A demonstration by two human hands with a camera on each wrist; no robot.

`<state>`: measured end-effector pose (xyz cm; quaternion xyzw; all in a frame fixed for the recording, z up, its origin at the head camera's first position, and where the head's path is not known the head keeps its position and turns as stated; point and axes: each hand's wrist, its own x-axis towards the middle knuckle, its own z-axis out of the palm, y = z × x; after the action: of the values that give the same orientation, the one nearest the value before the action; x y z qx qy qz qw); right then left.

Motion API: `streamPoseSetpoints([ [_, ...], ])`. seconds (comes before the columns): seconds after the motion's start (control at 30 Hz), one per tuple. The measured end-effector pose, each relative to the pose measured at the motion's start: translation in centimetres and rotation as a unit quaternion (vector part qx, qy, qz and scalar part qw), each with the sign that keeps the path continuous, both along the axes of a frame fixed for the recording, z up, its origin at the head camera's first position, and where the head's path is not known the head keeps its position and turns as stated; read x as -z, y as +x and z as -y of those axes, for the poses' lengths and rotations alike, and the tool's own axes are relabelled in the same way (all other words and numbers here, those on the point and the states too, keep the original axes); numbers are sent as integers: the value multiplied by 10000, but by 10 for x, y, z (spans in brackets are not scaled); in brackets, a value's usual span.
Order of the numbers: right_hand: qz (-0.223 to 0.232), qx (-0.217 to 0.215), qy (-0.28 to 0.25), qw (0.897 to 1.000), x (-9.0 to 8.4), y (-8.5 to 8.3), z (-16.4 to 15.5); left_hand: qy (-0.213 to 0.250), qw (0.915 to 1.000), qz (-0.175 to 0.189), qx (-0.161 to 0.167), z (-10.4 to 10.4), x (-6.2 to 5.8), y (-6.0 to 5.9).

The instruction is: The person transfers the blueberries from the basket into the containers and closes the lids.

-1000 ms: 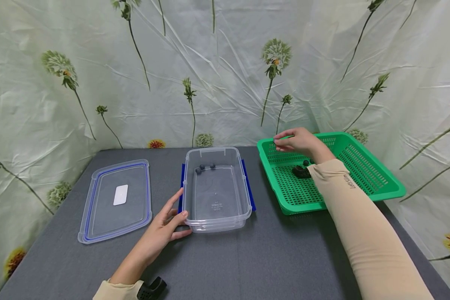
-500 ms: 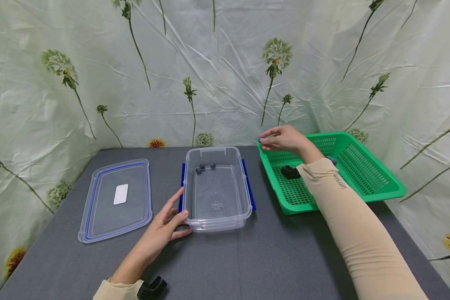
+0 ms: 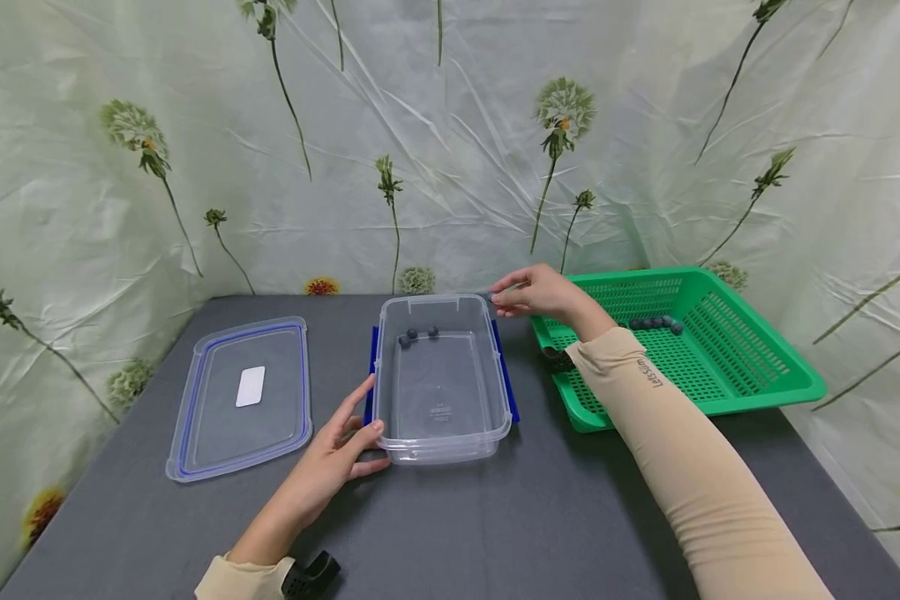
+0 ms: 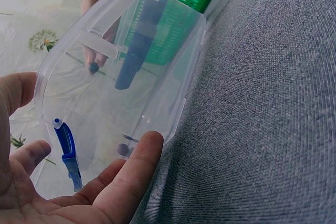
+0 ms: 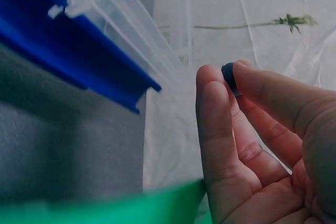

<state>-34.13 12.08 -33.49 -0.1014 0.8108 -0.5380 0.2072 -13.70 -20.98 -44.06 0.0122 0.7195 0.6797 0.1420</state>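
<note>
My right hand pinches a blueberry between thumb and fingertips, just beyond the right rim of a clear plastic container with blue side latches. Three blueberries lie on the container's floor toward its far left. Along the container's left side rests my left hand, its fingers spread and touching the wall near the blue latch. Under my right forearm, the green basket holds several more blueberries in a cluster, partly hidden by the sleeve.
A clear lid with a blue seal and a white label lies left of the container. All stand on a grey cloth-covered table. Behind it hangs a pale curtain printed with flowers.
My right hand has moved left from over the green basket to the container's right rim, carrying the blueberry. The blueberries in the basket show more now. My left hand stays against the container.
</note>
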Motion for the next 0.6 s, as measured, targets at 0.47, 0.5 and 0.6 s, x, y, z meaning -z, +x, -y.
streamPoseSetpoints([
  [0.47, -45, -119, 324, 9994, 9, 0, 27, -30, 10000, -44, -31, -1, 0, -1],
  [0.5, -32, -95, 324, 9994, 9, 0, 28, -47, 10000, -60, -12, -1, 0, -1],
  [0.6, 11, 5, 314, 9995, 9, 0, 31, -55, 10000, -37, -34, -2, 0, -1],
])
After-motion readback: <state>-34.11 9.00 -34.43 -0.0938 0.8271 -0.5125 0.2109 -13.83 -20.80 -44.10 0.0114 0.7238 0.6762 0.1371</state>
